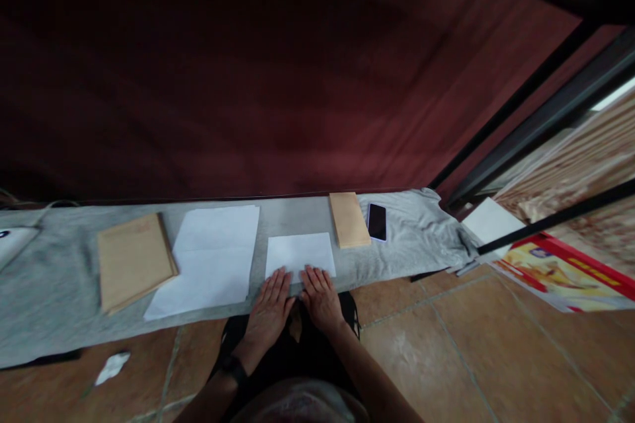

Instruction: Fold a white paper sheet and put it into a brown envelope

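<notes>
A white sheet of paper (pixel 300 249), apparently folded, lies flat on the cloth in front of me. My left hand (pixel 270 297) rests flat on its near left edge, fingers stretched out. On the near right edge lies my right hand (pixel 320 294), its fingers also straight and pressing down. Neither hand grips anything. To the left is a stack of larger white sheets (pixel 213 258), and a pile of brown envelopes (pixel 133 261) overlaps its left side. A narrower tan envelope stack (pixel 349 219) sits to the right of the paper.
A grey cloth (pixel 49 284) covers the long narrow surface. Beyond the tan stack lies a phone (pixel 377 222). A dark red panel (pixel 278 79) rises along the back edge. At right are black metal bars (pixel 555 218) and a red-and-yellow printed box (pixel 565 271). Crumpled white tissue (pixel 113 367) lies on the tiled floor.
</notes>
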The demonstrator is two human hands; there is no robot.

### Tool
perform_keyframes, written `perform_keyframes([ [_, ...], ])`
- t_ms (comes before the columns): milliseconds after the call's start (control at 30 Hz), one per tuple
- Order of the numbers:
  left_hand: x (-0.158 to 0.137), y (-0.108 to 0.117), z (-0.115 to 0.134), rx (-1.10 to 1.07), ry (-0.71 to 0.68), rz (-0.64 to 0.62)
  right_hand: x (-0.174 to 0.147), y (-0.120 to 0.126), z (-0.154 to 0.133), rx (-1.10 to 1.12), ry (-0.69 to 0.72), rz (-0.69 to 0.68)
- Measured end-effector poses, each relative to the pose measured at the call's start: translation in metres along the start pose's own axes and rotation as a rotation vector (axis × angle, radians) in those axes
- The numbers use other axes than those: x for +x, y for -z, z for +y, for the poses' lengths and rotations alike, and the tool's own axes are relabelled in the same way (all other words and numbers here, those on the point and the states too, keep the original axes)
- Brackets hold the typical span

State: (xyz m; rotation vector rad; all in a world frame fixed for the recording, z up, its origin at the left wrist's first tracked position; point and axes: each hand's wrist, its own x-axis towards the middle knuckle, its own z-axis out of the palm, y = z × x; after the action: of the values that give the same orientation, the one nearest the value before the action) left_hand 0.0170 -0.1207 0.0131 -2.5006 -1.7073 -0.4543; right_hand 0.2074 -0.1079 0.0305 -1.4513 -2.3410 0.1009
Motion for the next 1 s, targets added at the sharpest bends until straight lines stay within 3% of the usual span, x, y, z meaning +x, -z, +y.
perform_keyframes([
  [167, -0.006, 0.010, -0.008, -0.026, 0.079, 0.004, -0.012, 0.004, 0.012, -0.068, -0.046, 0.010],
  [300, 0.012, 0.014, 0.006, -0.053, 0.065, 0.003, -0.013, 0.005, 0.016, -0.078, -0.035, 0.002],
  [400, 0.033, 0.007, 0.024, -0.114, -0.033, -0.040, -0.013, 0.003, 0.016, -0.070, -0.017, -0.002],
  [500, 0.049, -0.006, 0.031, -0.119, -0.010, -0.051, -0.014, 0.002, 0.017, -0.060, 0.002, 0.018],
  [1000, 0.107, -0.020, -0.016, -0.081, 0.109, -0.055, -0.014, 0.005, 0.017, -0.038, 0.015, 0.048],
])
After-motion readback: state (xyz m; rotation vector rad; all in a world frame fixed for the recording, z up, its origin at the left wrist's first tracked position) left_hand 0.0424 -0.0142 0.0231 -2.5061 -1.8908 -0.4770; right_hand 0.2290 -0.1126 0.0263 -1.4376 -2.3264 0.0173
